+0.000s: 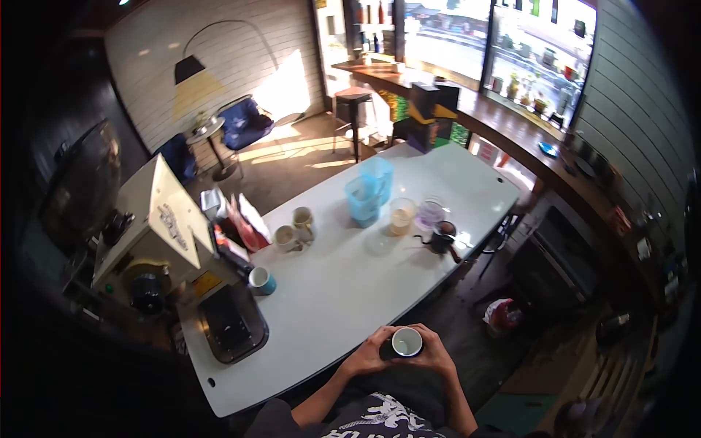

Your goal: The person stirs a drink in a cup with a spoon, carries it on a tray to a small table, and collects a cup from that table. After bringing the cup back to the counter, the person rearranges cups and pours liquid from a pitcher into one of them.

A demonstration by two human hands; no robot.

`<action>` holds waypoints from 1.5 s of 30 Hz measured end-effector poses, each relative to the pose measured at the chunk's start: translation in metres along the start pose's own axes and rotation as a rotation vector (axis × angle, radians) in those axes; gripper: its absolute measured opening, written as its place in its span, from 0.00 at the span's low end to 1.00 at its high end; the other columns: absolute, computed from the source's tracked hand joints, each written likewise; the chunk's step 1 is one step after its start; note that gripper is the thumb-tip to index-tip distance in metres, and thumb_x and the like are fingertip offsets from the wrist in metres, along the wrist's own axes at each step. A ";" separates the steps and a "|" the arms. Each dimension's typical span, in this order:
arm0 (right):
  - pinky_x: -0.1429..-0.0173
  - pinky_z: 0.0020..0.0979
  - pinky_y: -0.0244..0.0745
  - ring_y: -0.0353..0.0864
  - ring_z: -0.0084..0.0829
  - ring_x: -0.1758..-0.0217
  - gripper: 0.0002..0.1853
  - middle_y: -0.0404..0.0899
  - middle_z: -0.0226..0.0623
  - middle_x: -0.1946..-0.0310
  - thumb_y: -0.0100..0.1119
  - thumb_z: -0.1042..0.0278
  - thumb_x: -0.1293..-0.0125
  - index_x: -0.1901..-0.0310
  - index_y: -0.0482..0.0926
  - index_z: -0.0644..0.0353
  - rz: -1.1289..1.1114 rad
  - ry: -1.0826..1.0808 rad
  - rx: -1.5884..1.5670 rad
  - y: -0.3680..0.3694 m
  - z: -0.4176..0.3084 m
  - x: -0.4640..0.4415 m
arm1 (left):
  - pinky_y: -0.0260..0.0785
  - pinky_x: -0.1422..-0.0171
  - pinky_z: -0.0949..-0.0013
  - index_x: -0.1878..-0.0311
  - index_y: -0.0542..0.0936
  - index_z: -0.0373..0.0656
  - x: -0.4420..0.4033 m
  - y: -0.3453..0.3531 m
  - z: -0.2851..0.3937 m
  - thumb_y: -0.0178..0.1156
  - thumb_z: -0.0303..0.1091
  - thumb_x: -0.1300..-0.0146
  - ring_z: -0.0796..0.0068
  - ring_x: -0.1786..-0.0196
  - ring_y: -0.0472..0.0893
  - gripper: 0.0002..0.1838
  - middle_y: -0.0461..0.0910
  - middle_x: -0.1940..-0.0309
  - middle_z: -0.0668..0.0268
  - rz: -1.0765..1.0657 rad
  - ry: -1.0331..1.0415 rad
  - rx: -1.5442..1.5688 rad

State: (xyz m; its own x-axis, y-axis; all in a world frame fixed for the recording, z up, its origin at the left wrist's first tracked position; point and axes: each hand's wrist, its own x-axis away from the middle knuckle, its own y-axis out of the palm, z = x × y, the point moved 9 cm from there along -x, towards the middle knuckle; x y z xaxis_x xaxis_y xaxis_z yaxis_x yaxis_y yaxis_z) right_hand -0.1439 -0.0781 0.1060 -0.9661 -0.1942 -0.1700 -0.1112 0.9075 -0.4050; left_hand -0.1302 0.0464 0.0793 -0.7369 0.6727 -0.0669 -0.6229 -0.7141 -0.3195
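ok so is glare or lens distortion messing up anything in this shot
Head view: daylight washes out parts of the window; head view: a glare patch sits on the right of the white table; head view: wide-lens distortion warps the edges, corners near black; head view: the cup shows clear of that glare.

Sunshine and Shadow

Past the far long edge of the white table (314, 314), sunlight (307, 149) stripes a dark floor (285, 179). Two blue chairs (244, 123) flank a small round table (212, 131) before a pale plank wall (146, 58), where a bright patch of sun (293, 82) falls. A stool (353, 95) stands near a wooden bar (504, 118) that runs beyond the table's right end, beneath large windows (445, 40) full of daylight. Pale boards also line the right-hand wall (650, 87) beside them.
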 end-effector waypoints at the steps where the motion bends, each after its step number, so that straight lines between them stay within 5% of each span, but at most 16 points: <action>1: 0.42 0.36 0.78 0.84 0.37 0.48 0.34 0.82 0.43 0.52 0.85 0.59 0.59 0.50 0.82 0.64 -0.051 -0.057 0.064 0.016 -0.001 -0.014 | 0.65 0.27 0.58 0.32 0.68 0.40 0.008 -0.016 -0.006 0.77 0.36 0.50 0.57 0.32 0.73 0.42 0.73 0.37 0.55 0.096 -0.015 -0.071; 6: 0.43 0.41 0.78 0.82 0.48 0.47 0.37 0.78 0.47 0.49 0.84 0.57 0.60 0.47 0.79 0.65 -0.255 -0.001 0.127 0.078 0.001 -0.062 | 0.68 0.30 0.57 0.36 0.72 0.40 0.040 -0.068 -0.034 0.77 0.34 0.53 0.53 0.35 0.75 0.39 0.75 0.39 0.55 0.379 -0.056 -0.102; 19: 0.44 0.44 0.77 0.80 0.52 0.45 0.38 0.77 0.50 0.47 0.81 0.58 0.54 0.41 0.74 0.63 -0.697 -0.060 -0.055 0.195 0.015 -0.142 | 0.69 0.32 0.57 0.39 0.74 0.40 0.098 -0.147 -0.072 0.75 0.17 0.61 0.52 0.36 0.74 0.40 0.76 0.42 0.56 0.912 -0.272 -0.203; 21: 0.61 0.33 0.81 0.82 0.36 0.65 0.40 0.77 0.44 0.53 0.82 0.61 0.53 0.38 0.73 0.63 -0.655 -0.240 -0.074 0.207 0.008 -0.150 | 0.70 0.32 0.57 0.39 0.74 0.41 0.104 -0.152 -0.079 0.74 0.16 0.62 0.52 0.36 0.75 0.41 0.77 0.42 0.56 0.971 -0.303 -0.202; 27: 0.59 0.33 0.82 0.84 0.38 0.61 0.38 0.75 0.45 0.49 0.79 0.65 0.50 0.37 0.71 0.62 -0.679 -0.297 -0.078 0.239 0.006 -0.172 | 0.71 0.33 0.57 0.37 0.73 0.40 0.120 -0.176 -0.088 0.74 0.14 0.61 0.51 0.36 0.76 0.42 0.77 0.42 0.54 1.140 -0.396 -0.234; 31: 0.60 0.31 0.84 0.85 0.36 0.60 0.37 0.73 0.48 0.46 0.76 0.68 0.46 0.35 0.69 0.62 -0.708 -0.176 -0.188 0.240 0.009 -0.191 | 0.72 0.36 0.57 0.39 0.73 0.39 0.123 -0.198 -0.084 0.78 0.23 0.57 0.54 0.38 0.78 0.38 0.78 0.42 0.53 1.242 -0.441 -0.320; 39: 0.61 0.29 0.81 0.84 0.30 0.64 0.27 0.76 0.45 0.47 0.65 0.75 0.37 0.36 0.70 0.63 -0.478 -0.013 -0.155 0.208 0.055 -0.265 | 0.69 0.36 0.56 0.34 0.65 0.40 0.129 -0.222 -0.114 0.77 0.29 0.51 0.50 0.38 0.77 0.42 0.76 0.42 0.51 1.375 -0.408 -0.278; 45: 0.64 0.29 0.80 0.85 0.29 0.66 0.32 0.77 0.45 0.49 0.60 0.76 0.33 0.29 0.60 0.59 -0.429 0.071 -0.224 0.219 0.081 -0.307 | 0.68 0.35 0.56 0.33 0.65 0.40 0.129 -0.227 -0.116 0.76 0.28 0.49 0.50 0.37 0.76 0.41 0.75 0.41 0.51 1.425 -0.403 -0.330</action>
State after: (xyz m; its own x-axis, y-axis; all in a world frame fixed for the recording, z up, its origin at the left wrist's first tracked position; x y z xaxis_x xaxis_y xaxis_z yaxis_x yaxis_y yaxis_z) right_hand 0.1467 0.1503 -0.0036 -0.8346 -0.5497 0.0343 -0.5429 0.8104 -0.2202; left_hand -0.0535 0.3173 0.0335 -0.7094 -0.6567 -0.2560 0.6952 -0.5920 -0.4077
